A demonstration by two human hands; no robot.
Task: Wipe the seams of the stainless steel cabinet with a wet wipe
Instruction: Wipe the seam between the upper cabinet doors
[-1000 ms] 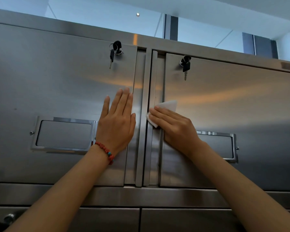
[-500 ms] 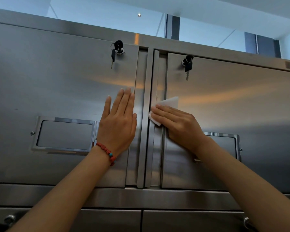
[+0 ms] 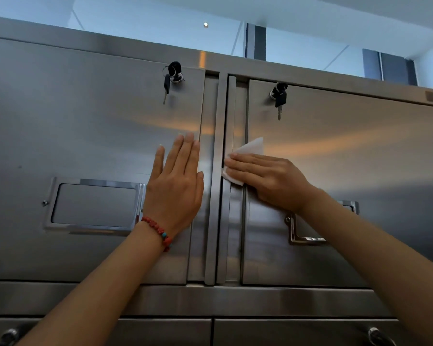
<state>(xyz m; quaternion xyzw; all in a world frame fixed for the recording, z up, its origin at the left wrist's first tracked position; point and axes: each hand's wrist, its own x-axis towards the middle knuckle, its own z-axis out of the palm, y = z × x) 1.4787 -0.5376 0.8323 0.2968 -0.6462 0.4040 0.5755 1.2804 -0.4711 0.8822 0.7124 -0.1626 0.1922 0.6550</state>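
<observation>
The right hand (image 3: pixel 268 179) presses the wet wipe (image 3: pixel 245 158) flat under straight, close-set fingers (image 3: pixel 238 162) against the vertical seam (image 3: pixel 224 171) between the two doors of the stainless steel cabinet (image 3: pixel 85 126), and over the last second it has slid a little upward along that gap. The left hand (image 3: pixel 176 188) stays flat on the left door, fingers straight and together, bracing it. Judging by this, the wiping is mid-seam, with the upper stretch toward the keys (image 3: pixel 280 99) left to do.

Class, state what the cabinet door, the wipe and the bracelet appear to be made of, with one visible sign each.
Cabinet door: brushed stainless steel, soft streaked reflections. Wipe: thin white sheet, probably nonwoven fabric or paper, folded. Bracelet: red beads with one turquoise; material unclear.
</observation>
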